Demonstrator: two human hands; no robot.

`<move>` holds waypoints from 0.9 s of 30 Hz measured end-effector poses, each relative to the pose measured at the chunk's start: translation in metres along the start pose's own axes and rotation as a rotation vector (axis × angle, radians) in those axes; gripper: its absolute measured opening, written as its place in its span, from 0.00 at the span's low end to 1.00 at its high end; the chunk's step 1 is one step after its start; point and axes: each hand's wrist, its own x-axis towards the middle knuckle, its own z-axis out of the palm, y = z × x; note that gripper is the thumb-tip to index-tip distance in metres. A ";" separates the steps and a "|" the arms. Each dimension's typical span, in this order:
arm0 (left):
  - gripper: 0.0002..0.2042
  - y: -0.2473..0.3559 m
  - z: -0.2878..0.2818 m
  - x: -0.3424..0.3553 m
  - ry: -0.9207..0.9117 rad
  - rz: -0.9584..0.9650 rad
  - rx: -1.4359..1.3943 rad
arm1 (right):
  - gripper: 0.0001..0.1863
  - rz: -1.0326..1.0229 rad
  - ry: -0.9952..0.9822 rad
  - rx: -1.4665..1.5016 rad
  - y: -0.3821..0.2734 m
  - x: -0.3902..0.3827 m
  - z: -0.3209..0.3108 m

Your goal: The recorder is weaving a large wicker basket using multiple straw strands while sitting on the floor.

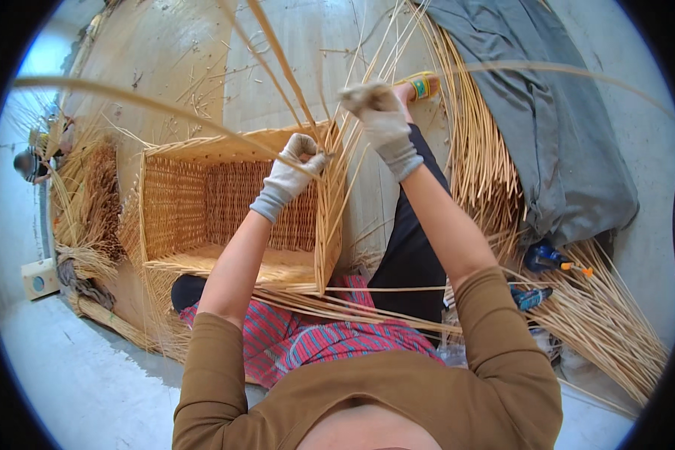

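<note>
A rectangular woven wicker basket (174, 196) lies in front of me with its inside facing me. My left hand (292, 169), in a pale knit glove, is closed at the basket's far right corner, fingers curled on a wicker rod (322, 160) by the rim. To the right of that corner, my right hand (379, 112), gloved too, is raised above the floor. Motion smears its fingers, so what it holds, if anything, does not show. Long loose rods (289, 64) stick up from the corner, and one blurred rod (127, 96) sweeps out to the left.
A bundle of rods (472, 127) lies at the right, partly under a grey cloth (532, 97). More rods (600, 330), a blue bottle (544, 259) and a blue-handled tool (532, 298) are nearer me. Another person (41, 154) is at the far left, beside piled wicker (97, 195).
</note>
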 end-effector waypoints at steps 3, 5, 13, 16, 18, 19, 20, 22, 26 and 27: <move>0.11 -0.007 -0.002 0.002 -0.053 0.101 -0.145 | 0.08 0.058 0.134 -0.181 0.019 0.003 -0.022; 0.09 -0.018 -0.008 -0.004 -0.046 0.372 0.098 | 0.06 0.057 0.148 -0.518 0.008 0.011 -0.005; 0.09 -0.035 -0.010 0.003 -0.146 0.144 -0.206 | 0.20 0.151 -0.222 -1.801 -0.008 0.032 0.017; 0.09 -0.023 -0.003 0.007 -0.127 0.078 -0.265 | 0.27 0.193 0.418 -0.912 0.019 0.000 -0.001; 0.09 -0.021 -0.005 0.011 -0.125 0.124 -0.117 | 0.26 0.429 0.411 -0.653 0.021 -0.001 -0.003; 0.09 -0.020 -0.004 0.008 -0.127 0.128 -0.119 | 0.25 0.651 0.396 -0.382 0.021 -0.002 -0.005; 0.09 -0.020 -0.004 0.008 -0.139 0.110 -0.154 | 0.21 0.622 0.402 -0.299 0.021 -0.004 -0.007; 0.10 -0.019 -0.006 0.002 -0.164 0.112 -0.211 | 0.18 0.692 0.329 -0.295 0.011 -0.005 -0.021; 0.12 -0.018 -0.002 -0.004 -0.156 0.058 -0.305 | 0.13 0.430 0.099 -0.277 -0.013 0.000 -0.013; 0.12 -0.022 0.000 -0.005 -0.147 0.059 -0.317 | 0.17 0.051 -0.075 -0.324 -0.016 0.002 0.000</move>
